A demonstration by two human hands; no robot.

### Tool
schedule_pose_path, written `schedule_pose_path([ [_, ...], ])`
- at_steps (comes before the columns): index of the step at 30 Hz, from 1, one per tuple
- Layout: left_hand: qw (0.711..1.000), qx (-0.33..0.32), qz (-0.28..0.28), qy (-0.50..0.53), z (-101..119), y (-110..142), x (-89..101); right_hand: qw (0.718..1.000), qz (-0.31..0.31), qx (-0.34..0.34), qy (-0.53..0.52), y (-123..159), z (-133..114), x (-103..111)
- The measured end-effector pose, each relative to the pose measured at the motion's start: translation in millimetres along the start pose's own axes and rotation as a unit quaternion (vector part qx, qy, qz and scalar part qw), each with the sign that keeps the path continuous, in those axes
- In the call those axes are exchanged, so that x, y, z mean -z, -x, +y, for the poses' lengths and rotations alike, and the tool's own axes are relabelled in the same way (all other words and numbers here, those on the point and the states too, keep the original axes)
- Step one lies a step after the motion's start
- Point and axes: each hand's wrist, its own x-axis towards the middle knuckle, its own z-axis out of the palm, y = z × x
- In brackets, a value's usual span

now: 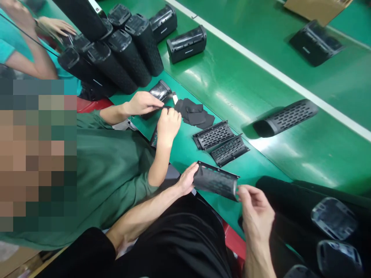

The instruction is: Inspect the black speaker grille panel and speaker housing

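Note:
My left hand [188,180] grips the left end of a curved black speaker grille [218,169], its thumb over the top edge. A thin black cloth [214,181] lies across the hollow of the grille, with the slots showing faintly through it. At the right end, my right hand [257,206] has its fingers pinched at the edge of the cloth; the exact contact is hard to see. Just beyond, slotted black grilles [216,135] rest on the green bench [182,154]. Farther left is a loose pile of black cloth pieces [198,114].
On my left, a co-worker in a green shirt [116,166] works with both hands on a dark piece. Black speakers [124,50] stand grouped at the far left. More speakers [290,117] lie on the green surface beyond a seam; dark cylinders [333,216] stand close on my right.

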Motion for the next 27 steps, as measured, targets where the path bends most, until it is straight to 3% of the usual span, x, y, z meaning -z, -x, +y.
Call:
schedule_pose_path([
  [3,0.999,-0.009,-0.044,0.004,3,3,-4.8,0.997,0.053,-0.045,-0.02,-19,22,23],
  [8,0.998,-0.016,-0.054,-0.016,10,2,-5.1,0.982,-0.022,-0.17,-0.082,-35,44,22],
  [10,0.999,-0.03,-0.036,-0.022,29,-3,9.9,0.978,-0.033,-0.18,-0.095,-35,45,16],
  [13,0.997,-0.072,-0.002,-0.029,73,-17,47.6,0.978,-0.059,-0.177,-0.097,-35,44,9],
  [15,0.988,-0.144,0.035,-0.051,97,-27,71.8,0.978,-0.071,-0.17,-0.097,-34,44,8],
  [18,0.975,-0.2,0.047,-0.09,115,-36,88.9,0.978,-0.066,-0.165,-0.112,-33,46,10],
  [22,0.982,-0.165,0.018,-0.093,106,-25,67.2,0.978,-0.05,-0.154,-0.131,-28,50,14],
  [27,0.992,-0.028,-0.089,-0.086,49,1,11.4,0.984,-0.046,-0.134,-0.111,-26,53,16],
])
